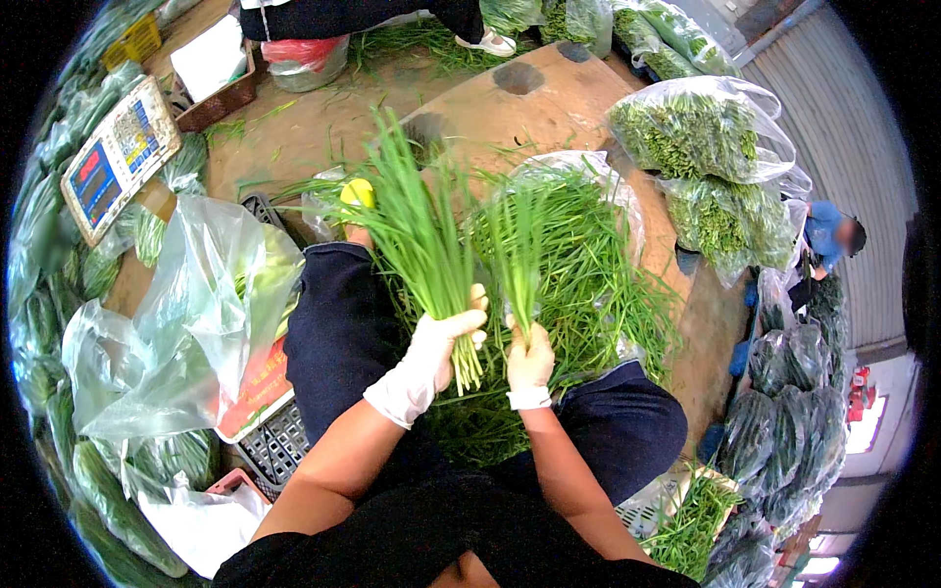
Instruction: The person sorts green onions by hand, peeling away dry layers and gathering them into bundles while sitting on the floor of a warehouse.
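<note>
My left hand [434,342], in a white glove, is closed around a thick bunch of long green garlic chives [419,228]; the pale cut ends stick out below my fist. In my right hand [529,360], also gloved, is a thinner bunch of chives [520,272], held near its lower end with the leaves upright and slightly blurred. The two bunches are apart. Behind and to the right of them, a large loose heap of chives [588,257] lies on a clear plastic sheet [625,198] between my knees.
At left are a digital scale [121,158], a clear plastic bag [198,294] and a black crate [276,441]. Bagged green stalks [691,132] are stacked at right. A crate of loose greens [691,522] stands lower right. One person [834,231] is at far right; another's shoe [489,44] shows at the top.
</note>
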Tool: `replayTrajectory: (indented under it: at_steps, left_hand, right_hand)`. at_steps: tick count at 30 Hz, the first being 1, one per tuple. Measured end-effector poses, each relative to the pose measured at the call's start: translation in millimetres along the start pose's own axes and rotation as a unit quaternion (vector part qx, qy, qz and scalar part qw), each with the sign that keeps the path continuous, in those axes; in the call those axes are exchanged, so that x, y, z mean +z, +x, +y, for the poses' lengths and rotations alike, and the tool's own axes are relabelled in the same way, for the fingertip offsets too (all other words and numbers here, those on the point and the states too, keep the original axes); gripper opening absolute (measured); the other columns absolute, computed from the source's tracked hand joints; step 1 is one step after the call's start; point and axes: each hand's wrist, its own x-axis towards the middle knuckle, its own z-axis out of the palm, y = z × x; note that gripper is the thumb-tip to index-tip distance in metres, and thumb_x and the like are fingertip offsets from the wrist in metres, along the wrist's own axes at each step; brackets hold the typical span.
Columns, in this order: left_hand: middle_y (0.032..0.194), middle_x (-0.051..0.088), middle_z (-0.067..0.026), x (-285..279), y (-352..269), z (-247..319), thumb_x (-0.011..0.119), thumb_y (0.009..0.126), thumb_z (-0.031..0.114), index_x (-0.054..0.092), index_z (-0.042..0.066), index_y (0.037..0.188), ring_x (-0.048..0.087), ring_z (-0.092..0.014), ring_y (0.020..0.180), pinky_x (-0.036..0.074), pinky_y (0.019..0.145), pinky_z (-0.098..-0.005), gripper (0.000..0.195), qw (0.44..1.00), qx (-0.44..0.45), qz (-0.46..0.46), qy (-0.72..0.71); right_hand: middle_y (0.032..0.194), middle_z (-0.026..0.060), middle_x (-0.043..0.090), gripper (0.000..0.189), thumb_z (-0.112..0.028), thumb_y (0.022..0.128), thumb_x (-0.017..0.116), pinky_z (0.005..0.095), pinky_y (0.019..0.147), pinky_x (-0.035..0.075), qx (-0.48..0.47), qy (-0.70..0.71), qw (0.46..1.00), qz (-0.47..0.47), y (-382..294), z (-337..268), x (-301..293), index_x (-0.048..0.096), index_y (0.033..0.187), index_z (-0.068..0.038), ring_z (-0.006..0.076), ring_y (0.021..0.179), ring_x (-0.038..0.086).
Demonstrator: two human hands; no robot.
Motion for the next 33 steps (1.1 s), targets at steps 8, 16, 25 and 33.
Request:
replayTrajectory:
  at_steps: [8,16,25,33]
  left_hand:
    - [0.086,0.064,-0.0024,0.7,-3.3,-0.2,0.066,0.074,0.002,0.06,0.005,0.105,0.05,-0.008,0.051,0.042,0.045,-0.0197,0.032,0.998,-0.031,0.006,0.063]
    - [0.083,0.06,-0.0005,-1.2,-7.3,18.9,0.065,0.074,0.007,0.056,0.005,0.114,0.054,-0.006,0.06,0.044,0.048,-0.0179,0.042,0.993,0.029,-0.083,0.083]
    - [0.097,0.061,-0.0034,1.9,-18.2,34.2,0.066,0.072,0.006,0.054,0.004,0.116,0.06,-0.012,0.081,0.049,0.071,-0.0247,0.045,0.986,0.086,-0.123,0.068]
    - [0.076,0.051,-0.0009,1.0,-23.1,112.7,0.067,0.074,0.012,0.047,0.0,0.119,0.05,-0.013,0.061,0.044,0.058,-0.0272,0.05,0.97,0.192,-0.13,0.078]
  right_hand:
    - [0.082,0.0126,0.061,0.02,-0.012,0.076,0.057,0.0395,0.063,0.047,-0.043,-0.017,0.988,-0.149,-23.1,-53.7,-9.0,0.058,0.096,-0.013,0.0343,0.073,0.059]
    - [0.082,0.0065,0.063,0.015,-0.005,0.082,0.051,0.0247,0.05,0.045,0.273,0.288,0.91,-0.123,-9.3,51.2,-45.0,0.059,0.094,-0.007,0.013,0.053,0.05]
    - [0.126,0.0096,0.046,0.055,-0.02,0.068,0.066,0.0419,0.095,0.034,0.025,-0.212,0.977,0.016,21.2,24.9,-75.9,0.05,0.121,-0.019,0.0327,0.113,0.042]
    - [0.087,0.0159,0.064,0.02,-0.025,0.081,0.056,0.0406,0.073,0.048,0.088,-0.01,0.994,-0.069,35.3,55.3,-7.9,0.06,0.093,-0.009,0.0311,0.081,0.061]
